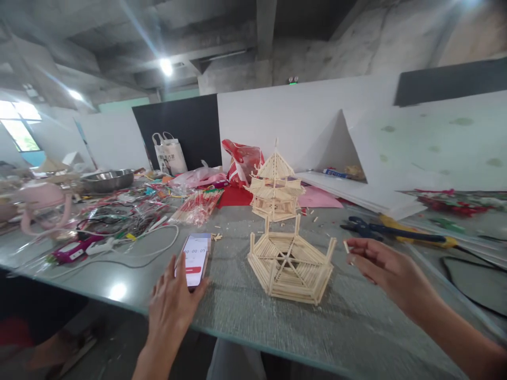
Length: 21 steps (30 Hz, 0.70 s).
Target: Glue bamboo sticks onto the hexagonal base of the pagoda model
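My left hand (174,298) rests at the lower end of a phone (197,256), its fingers spread over the screen, which shows a running-time readout and a red button. Between thumb and fingertips, my right hand (380,264) pinches a short pale wooden stick (346,246). A six-sided open frame of wooden sticks (291,264) stands between my hands, with upright posts at its corners and spokes meeting in the middle. Right behind it is a pagoda model (275,184) of the same sticks, with tiered roofs and a pointed top.
Short stick pieces (216,237) lie by the phone. Pliers (364,228) and a yellow-and-blue tool (420,236) lie at right. On the left are a white cable (174,227), a metal bowl (109,181), a pink kettle-like thing (45,203) and plastic-wrapped clutter. White boards (364,198) lean behind.
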### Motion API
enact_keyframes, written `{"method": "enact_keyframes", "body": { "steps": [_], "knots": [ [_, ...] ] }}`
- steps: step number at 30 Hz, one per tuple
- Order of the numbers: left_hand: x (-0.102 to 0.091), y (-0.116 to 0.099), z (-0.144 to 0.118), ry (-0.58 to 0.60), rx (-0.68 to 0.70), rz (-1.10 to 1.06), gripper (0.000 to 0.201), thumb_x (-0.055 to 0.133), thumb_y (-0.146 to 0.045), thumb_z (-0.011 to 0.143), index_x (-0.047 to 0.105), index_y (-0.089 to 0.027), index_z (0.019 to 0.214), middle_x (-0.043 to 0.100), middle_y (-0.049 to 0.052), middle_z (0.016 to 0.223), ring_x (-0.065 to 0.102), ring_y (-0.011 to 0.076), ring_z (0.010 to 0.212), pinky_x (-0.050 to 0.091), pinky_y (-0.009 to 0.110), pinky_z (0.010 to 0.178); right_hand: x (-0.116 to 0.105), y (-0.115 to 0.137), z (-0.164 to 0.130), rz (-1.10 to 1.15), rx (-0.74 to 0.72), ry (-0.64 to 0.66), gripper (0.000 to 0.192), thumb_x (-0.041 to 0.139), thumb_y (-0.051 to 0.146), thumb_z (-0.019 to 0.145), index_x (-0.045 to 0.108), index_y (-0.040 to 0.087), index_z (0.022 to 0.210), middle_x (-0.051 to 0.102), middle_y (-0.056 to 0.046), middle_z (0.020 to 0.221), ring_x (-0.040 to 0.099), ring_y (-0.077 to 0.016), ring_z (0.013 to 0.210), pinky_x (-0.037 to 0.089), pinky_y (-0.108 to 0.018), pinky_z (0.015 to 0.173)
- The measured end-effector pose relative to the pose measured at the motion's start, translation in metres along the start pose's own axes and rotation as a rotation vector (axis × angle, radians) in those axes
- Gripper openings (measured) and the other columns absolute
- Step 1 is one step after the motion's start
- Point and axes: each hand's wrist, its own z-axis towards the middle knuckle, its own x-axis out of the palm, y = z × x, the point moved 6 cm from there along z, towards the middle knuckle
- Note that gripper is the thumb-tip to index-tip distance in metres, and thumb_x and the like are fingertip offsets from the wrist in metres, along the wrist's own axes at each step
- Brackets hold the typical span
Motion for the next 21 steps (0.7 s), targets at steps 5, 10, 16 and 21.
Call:
{"method": "enact_keyframes", "body": {
  "steps": [5,10,16,21],
  "knots": [
    [-0.003,-0.003,0.003,-0.049,-0.027,0.012,0.065,0.038,-0.049,0.080,0.033,-0.009,0.130,0.044,0.021,0.128,0.053,0.0336,0.100,0.041,0.044,0.079,0.007,0.001,-0.008,-0.024,-0.013,0.006,0.043,0.060,0.045,0.056,0.056,0.018,0.090,0.059,-0.006,0.070,0.052,-0.0180,0.057,0.035,-0.026,0.042],
    [0.004,0.008,0.009,-0.037,-0.075,0.011,0.066,0.037,-0.050,0.079,0.033,-0.008,0.130,0.044,0.021,0.127,0.051,0.0340,0.102,0.040,0.044,0.080,0.012,0.017,-0.028,-0.065,-0.123,0.008,0.036,0.060,0.044,0.060,0.057,0.023,0.089,0.062,-0.007,0.077,0.058,-0.0215,0.068,0.047,-0.030,0.056],
    [-0.021,-0.002,0.036,-0.070,0.099,0.055,0.054,0.038,-0.046,0.082,0.040,-0.016,0.127,0.048,0.015,0.126,0.047,0.0302,0.108,0.038,0.041,0.084,0.031,0.043,-0.051,-0.167,-0.319,0.102,0.025,0.054,0.041,0.070,0.056,0.028,0.091,0.063,-0.005,0.077,0.060,-0.0226,0.069,0.051,-0.031,0.056],
    [-0.017,-0.048,0.097,0.163,0.413,0.074,0.028,0.038,-0.026,0.085,0.062,-0.016,0.093,0.064,0.011,0.095,0.056,0.0232,0.094,0.040,0.033,0.078,0.068,0.048,-0.061,-0.173,-0.407,0.298,0.022,0.048,0.031,0.079,0.053,0.025,0.100,0.061,-0.004,0.083,0.060,-0.0186,0.073,0.050,-0.028,0.060]
  ]
}}
